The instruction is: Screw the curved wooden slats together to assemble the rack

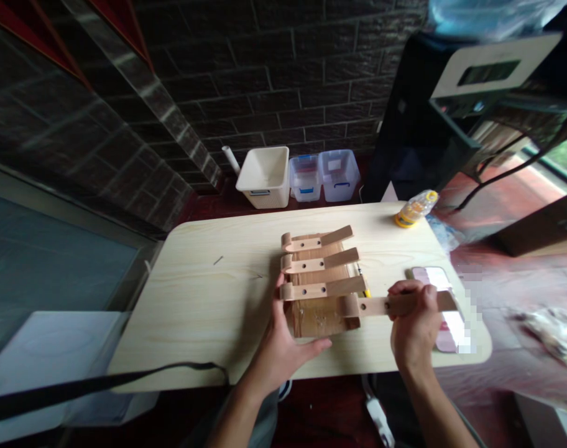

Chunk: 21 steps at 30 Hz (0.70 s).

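Observation:
A brown block-like box point(316, 323), taped or shiny on its near side, stands on the table. Three wooden hook-shaped pieces point(321, 290), each with two dark holes, lie across its top. My left hand point(288, 339) grips the box at its near left corner, fingers up the left side and thumb along the front. A similar wooden hook point(374, 305) is in my right hand point(414, 323), which is closed around its straight end. The curved end of that hook is at the box's right edge; whether they touch I cannot tell.
The pale table point(194, 311) bears two small dark slivers, a clear bottle with yellow cap point(416, 208) at the far right, and a phone point(444, 323) beside my right hand. Behind it stand a cream bin point(265, 177) and clear plastic boxes point(339, 177). A black strap point(171, 368) crosses the front left.

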Motion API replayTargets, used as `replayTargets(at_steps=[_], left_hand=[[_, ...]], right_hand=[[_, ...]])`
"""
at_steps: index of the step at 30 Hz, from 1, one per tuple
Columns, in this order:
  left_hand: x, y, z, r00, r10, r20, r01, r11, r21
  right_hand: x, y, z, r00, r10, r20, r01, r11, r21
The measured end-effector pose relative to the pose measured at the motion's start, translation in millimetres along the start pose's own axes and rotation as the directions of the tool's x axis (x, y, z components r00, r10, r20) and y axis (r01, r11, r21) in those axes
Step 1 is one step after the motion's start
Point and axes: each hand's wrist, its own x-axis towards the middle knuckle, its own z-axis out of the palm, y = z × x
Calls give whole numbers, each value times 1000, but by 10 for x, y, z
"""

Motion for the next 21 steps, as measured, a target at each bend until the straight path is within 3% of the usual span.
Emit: replayTargets(at_steps=[4, 16, 21], left_hand=[[32, 19, 3, 1000, -6, -11, 7, 997, 73], [252, 37, 6, 998, 45, -51, -40, 996, 83], [345, 24, 21, 997, 49, -65, -43, 995, 84]], right_hand=[[20, -13, 32, 999, 30, -25, -29, 999, 35], [-45, -52, 141, 999, 15, 50, -15, 1000, -2], [-2, -25, 169, 999, 19, 32, -19, 1000, 13]])
